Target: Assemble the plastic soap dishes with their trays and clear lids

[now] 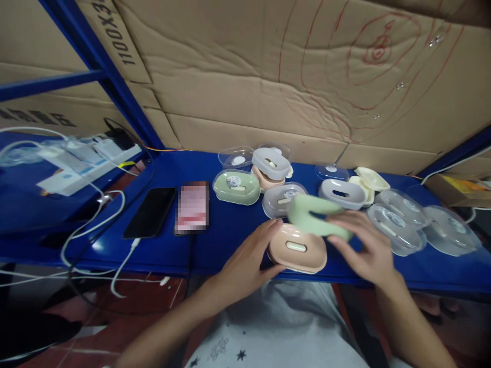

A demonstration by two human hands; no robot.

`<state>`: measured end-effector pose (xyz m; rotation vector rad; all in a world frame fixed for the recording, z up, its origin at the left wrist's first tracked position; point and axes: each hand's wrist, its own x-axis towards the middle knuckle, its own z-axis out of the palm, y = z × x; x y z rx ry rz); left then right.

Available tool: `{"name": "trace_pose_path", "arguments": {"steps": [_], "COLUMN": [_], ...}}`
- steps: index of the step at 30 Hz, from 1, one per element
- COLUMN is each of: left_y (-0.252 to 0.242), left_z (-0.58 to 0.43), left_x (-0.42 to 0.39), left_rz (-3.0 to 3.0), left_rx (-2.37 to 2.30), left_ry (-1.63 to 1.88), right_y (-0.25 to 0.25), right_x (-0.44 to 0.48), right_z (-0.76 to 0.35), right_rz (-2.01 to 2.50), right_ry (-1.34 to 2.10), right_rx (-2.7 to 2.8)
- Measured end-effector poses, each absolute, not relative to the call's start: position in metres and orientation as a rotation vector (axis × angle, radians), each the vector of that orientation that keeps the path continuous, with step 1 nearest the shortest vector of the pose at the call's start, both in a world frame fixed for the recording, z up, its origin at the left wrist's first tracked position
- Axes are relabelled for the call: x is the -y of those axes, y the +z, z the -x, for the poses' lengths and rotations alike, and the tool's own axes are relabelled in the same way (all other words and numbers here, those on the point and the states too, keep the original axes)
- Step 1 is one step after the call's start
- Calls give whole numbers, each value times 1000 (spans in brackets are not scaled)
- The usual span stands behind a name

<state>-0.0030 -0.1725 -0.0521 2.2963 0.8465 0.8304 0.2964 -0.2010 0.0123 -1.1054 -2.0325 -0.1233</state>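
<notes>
At the front edge of the blue table, my left hand [247, 255] grips the left side of a peach soap dish [284, 235], thumb near its front and fingers behind. A pale slot shows in the middle of that dish. My right hand [366, 245] pinches the right end of a light green soap dish tray [303, 214] with an oval slot. The green tray is tilted, slightly blurred, and raised just above and behind the peach dish. Behind it lies a grey soap dish with a clear lid [278, 200], partly covered by the green tray.
A lidded green soap dish [236, 187], a grey tray stacked on a peach one [270, 163], and a grey tray [341, 193] stand behind. Several clear-lidded dishes [397, 227] sit right. Phones [149, 212] and a power strip [90, 171] with cables are left; cardboard [230, 66] rises behind.
</notes>
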Motion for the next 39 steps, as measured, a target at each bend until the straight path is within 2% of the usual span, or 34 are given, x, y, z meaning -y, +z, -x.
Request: {"name": "trace_pose_path", "arguments": {"steps": [4,10,16,22,28,34,39], "left_y": [-50,-47,-45,-46,-45,-45,-46], "left_z": [3,3,3,4,4,4,4], "left_x": [173,174,174,174,173,174,174], "left_rz": [-2435,-2426,-2431,-2441,-2434,-2427,-2386], "left_rx": [-815,-840,-840,-841,-842,-846,-860], "left_ry": [735,721,719,712,680,664,709], "right_y": [32,31,37,44,43,63,38], "right_x": [141,42,-20,-66,-51,5,110], "right_z": [-330,-338,-295,-256,-260,-291,-310], "right_rz": [1462,1957,1822,1902,2000,2015,1585], "right_ry": [-400,-403,-251,-204,-298,-419,-529], "right_rx": [1963,2241,2222,2198,2094,1972,2049]}}
